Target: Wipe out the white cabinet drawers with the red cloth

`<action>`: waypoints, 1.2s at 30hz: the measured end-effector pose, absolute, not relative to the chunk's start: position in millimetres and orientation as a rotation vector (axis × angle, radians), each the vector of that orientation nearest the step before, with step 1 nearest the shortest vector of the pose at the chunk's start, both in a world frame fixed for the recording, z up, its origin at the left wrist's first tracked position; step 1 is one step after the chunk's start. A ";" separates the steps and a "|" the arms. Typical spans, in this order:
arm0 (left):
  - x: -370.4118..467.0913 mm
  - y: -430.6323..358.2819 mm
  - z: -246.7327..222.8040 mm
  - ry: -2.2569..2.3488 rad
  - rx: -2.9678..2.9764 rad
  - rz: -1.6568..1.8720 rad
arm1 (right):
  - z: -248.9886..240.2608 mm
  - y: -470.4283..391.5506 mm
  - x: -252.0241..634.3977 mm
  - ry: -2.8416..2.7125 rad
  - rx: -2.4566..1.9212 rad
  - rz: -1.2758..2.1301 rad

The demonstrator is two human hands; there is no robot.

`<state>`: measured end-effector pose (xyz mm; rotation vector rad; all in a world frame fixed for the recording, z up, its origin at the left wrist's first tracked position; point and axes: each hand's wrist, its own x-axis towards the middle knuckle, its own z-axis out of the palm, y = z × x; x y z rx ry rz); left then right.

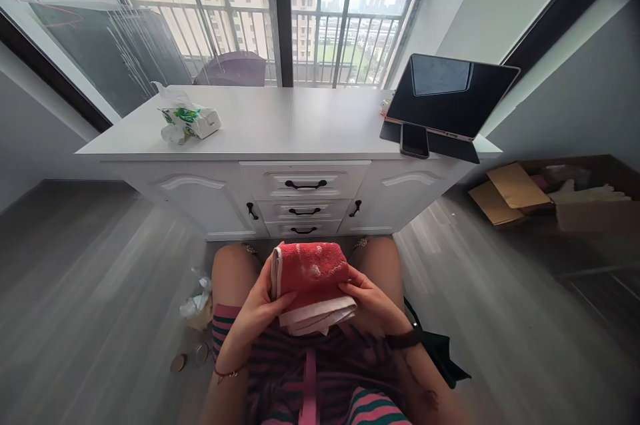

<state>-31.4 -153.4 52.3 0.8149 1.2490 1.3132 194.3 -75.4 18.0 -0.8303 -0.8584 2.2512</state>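
A folded red towel [313, 272] with white edging is held up above my lap, between my knees. My left hand [270, 295] grips its left side, thumb on the front and fingers behind. On the opposite side my right hand [367, 295] pinches the towel the same way. A paler, white-edged layer hangs along the towel's lower end. The fingers behind the cloth are mostly hidden. Below it lies the striped clothing [325, 378] on my lap.
Ahead stands a white cabinet [300, 125] with black handles. On it are a tissue pack [193, 122], a tablet [450, 95] and a phone [414, 140]. An open cardboard box [590, 215] sits on the floor at right; a plastic bag [197, 302] lies at left.
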 end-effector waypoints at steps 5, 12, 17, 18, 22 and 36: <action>-31.3 -157.7 78.3 1.187 1.061 1.204 | 18.2 -76.1 199.0 -0.871 -0.833 2.148; -32.8 -149.7 71.6 1.169 1.208 1.220 | 31.3 -74.6 190.0 -0.805 -0.821 2.101; -33.0 -143.6 61.0 1.242 1.081 1.288 | 22.5 -69.9 191.2 -0.789 -0.829 2.055; -31.9 -141.4 59.4 1.315 1.059 1.294 | 20.8 -69.2 191.5 -0.780 -0.805 2.064; -22.0 -131.7 52.8 1.454 0.813 1.379 | 16.8 -67.4 190.9 -0.731 -0.769 2.103; -16.1 -98.0 24.3 1.539 0.903 1.130 | -13.9 -46.6 202.1 -0.815 -0.965 2.132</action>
